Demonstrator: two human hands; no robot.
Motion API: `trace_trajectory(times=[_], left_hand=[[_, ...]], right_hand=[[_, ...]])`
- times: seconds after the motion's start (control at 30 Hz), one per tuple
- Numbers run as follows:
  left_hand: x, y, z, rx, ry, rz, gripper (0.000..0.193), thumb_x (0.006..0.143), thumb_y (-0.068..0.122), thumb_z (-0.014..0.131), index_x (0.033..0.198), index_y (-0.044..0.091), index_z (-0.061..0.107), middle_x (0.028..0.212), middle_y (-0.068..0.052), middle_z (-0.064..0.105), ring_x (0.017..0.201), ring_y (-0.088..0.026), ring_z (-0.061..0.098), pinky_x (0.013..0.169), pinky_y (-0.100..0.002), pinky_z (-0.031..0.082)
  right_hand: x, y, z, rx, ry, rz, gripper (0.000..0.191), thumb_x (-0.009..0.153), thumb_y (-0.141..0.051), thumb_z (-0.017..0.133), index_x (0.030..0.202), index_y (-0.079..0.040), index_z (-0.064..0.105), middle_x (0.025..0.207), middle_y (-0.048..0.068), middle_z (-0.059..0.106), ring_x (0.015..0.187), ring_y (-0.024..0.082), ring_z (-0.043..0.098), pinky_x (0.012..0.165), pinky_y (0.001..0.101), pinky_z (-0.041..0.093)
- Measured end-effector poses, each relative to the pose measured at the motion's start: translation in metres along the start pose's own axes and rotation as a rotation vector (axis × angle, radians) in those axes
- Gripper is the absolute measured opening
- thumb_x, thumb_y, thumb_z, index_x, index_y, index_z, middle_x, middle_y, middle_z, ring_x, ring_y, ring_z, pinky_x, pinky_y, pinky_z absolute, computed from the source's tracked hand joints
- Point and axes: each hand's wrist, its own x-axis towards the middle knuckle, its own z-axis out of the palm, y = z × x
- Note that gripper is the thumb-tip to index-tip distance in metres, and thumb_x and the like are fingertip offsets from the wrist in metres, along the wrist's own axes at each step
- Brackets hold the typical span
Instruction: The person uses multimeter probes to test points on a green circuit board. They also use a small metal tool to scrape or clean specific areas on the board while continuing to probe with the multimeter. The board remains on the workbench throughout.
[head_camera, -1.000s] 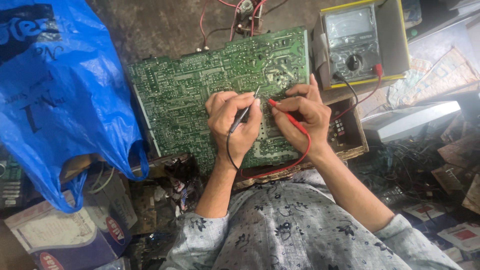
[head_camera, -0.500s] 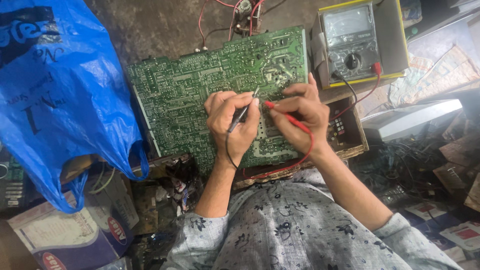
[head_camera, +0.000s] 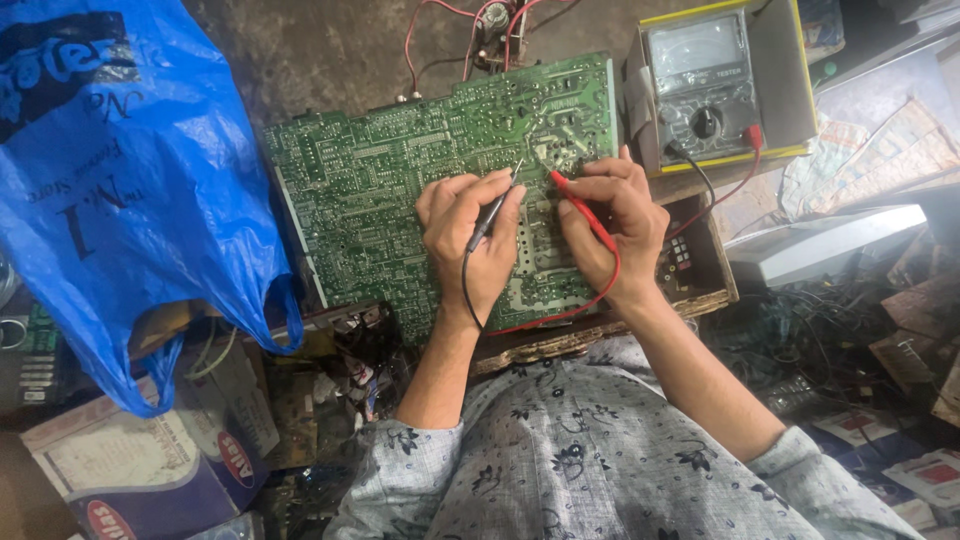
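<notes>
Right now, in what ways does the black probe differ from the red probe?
The black probe is dark and lies in the left hand; the red probe is bright red and lies in the right hand. The black probe's tip points up and to the right, the red probe's up and to the left. Both tips reach the green circuit board, close together.

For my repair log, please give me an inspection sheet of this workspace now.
Surface: dark worn bench.
Job's things: large green circuit board, solder side up; black probe; red probe; grey analogue meter in yellow case.
Clutter: blue plastic bag, cartons, scrap boards.
Grippers: left hand holds black probe; right hand holds red probe.
Cables: red and black leads run to meter.
Surroundings: tangled wires at right.
</notes>
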Motion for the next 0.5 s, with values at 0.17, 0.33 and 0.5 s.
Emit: trace_trajectory(times=[0.17, 0.33, 0.5], left_hand=[[0.0009, 0.0009, -0.0015, 0.004, -0.019, 0.002, 0.017, 0.087, 0.007, 0.084, 0.098, 0.008, 0.072, 0.104, -0.002, 0.077, 0.095, -0.020, 0.067, 0.101, -0.038, 0.044], [0.0012, 0.0017, -0.0022, -0.006, -0.024, 0.008, 0.016, 0.086, 0.006, 0.084, 0.096, 0.008, 0.072, 0.103, -0.001, 0.077, 0.093, -0.019, 0.067, 0.101, -0.038, 0.043], [0.0010, 0.0026, -0.0007, -0.012, -0.033, 0.002, 0.016, 0.085, 0.005, 0.083, 0.096, 0.008, 0.071, 0.103, -0.001, 0.077, 0.093, -0.019, 0.066, 0.101, -0.038, 0.043]], right_hand=[[0.0001, -0.0024, 0.0017, -0.008, 0.003, -0.008, 0.017, 0.089, 0.000, 0.078, 0.104, -0.004, 0.069, 0.095, 0.010, 0.070, 0.113, 0.026, 0.066, 0.127, 0.0550, 0.037], [0.0009, -0.0044, 0.0021, -0.024, 0.003, -0.018, 0.016, 0.090, 0.001, 0.079, 0.103, -0.003, 0.070, 0.091, 0.007, 0.069, 0.110, 0.026, 0.066, 0.127, 0.0555, 0.037], [0.0014, -0.0053, 0.0015, -0.026, 0.009, 0.003, 0.016, 0.090, 0.001, 0.079, 0.102, -0.004, 0.070, 0.095, 0.008, 0.069, 0.108, 0.024, 0.066, 0.127, 0.0557, 0.037]])
